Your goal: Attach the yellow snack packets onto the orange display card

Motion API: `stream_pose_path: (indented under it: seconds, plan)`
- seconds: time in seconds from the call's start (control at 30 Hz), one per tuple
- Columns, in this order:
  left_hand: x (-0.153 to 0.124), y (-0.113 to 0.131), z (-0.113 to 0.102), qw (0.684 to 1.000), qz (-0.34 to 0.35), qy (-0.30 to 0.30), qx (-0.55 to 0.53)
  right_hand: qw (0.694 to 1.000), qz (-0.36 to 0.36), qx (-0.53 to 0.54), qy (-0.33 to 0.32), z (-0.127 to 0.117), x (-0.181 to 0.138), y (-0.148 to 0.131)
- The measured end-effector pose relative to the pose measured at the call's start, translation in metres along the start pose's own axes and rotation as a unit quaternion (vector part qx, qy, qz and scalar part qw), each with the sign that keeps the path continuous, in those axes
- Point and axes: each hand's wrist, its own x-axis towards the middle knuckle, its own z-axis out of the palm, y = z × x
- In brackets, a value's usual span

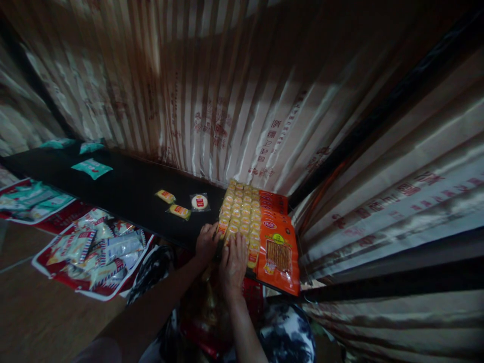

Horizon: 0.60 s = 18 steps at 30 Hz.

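Both hands rest on a grid of small yellow packets (239,212) laid in rows on the dark surface (128,186), just left of an orange bag (279,252). Left hand (206,243), fingers curled, presses the grid's near-left edge; right hand (233,263) lies flat, fingers together. Most rows appear filled; three loose packets (179,211) lie apart to the left, seemingly unplaced.

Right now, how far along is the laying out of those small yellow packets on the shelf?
Done: a block of yellow packets lies in neat rows on the black shelf, beside an orange bag. In hand: the left hand and right hand press on the block's near edge. Left: three loose packets lie apart on the shelf, and a bag of mixed packets sits below.
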Motion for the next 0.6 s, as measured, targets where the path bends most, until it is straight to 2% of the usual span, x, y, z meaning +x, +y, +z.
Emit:
stream_pose_path:
  seconds: [0.4, 0.6]
  plan:
    - [-0.001, 0.001, 0.0, 1.0, 0.015, 0.021, 0.004, 1.0, 0.005, 0.003, -0.01, 0.0, -0.002, 0.001]
    - [-0.002, -0.001, 0.001, 0.999, -0.018, 0.03, -0.024, 1.0, -0.005, 0.03, -0.001, -0.012, -0.009, -0.007]
